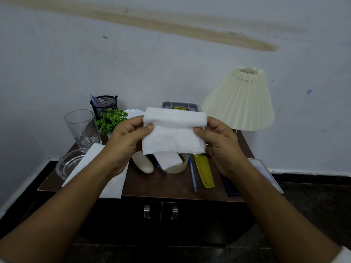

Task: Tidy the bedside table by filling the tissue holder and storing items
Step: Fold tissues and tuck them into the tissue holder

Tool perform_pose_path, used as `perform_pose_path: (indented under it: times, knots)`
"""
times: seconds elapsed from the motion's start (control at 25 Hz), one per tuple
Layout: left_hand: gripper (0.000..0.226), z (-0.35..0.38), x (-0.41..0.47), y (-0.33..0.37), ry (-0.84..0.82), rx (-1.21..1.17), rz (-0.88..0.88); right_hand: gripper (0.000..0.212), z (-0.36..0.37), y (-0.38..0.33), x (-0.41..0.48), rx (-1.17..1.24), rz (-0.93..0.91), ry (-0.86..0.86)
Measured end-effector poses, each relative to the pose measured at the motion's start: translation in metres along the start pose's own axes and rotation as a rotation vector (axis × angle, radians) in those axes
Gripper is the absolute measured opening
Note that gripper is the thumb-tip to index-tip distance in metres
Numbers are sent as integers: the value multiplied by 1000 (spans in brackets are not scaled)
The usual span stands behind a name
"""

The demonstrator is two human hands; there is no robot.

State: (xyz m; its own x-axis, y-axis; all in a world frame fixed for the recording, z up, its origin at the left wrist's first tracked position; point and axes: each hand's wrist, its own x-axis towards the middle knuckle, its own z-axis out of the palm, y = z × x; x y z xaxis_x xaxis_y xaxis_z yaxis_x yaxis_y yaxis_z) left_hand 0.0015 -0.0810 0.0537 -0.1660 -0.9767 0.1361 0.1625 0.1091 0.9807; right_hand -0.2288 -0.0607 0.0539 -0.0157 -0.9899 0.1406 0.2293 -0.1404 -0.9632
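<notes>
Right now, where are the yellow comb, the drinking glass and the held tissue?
yellow comb (204, 171): head view, middle of its body.
drinking glass (81, 128): head view, its side wall.
tissue (173, 131): head view, centre of the sheet.

matt paper tissue, clear glass tumbler, glossy wood tabletop

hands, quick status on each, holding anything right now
Left hand: pinching the left edge of the white tissue.
Right hand: pinching the right edge of the same tissue.
</notes>
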Motion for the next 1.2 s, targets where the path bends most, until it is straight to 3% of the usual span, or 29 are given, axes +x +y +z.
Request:
perform_pose_path:
  times: [0.16,0.36,0.48,0.56,0.64,0.76,0.88,1.04,1.2]
  knots:
    - [49,0,-4,10,-55,-60,42,24,1,-8,-4,-5,-48,-56]
    - [56,-7,-3,10,-103,-73,-1,33,-2,-10,-5,-104,-39,-77]
    - [36,-5,-2,9,-14,-40,49,33,-3,-11,0,-61,-4,-18]
    - [17,-5,-2,6,18,44,129,21,-2,-12,1,-15,22,43]
    - [19,-5,-3,2,-55,136,165,15,-1,-6,1,-166,-43,77]
    - [28,0,-6,1,-199,236,166,46,2,13,-1,-466,-113,-121]
    - [49,6,-8,1,-201,217,154,42,12,23,-4,-419,43,-279]
    - [65,13,-10,-2,-105,33,88,29,16,26,-4,-281,37,-121]
    - [73,24,-14,-11,-151,168,99,26,16,24,-3,-201,29,-1]
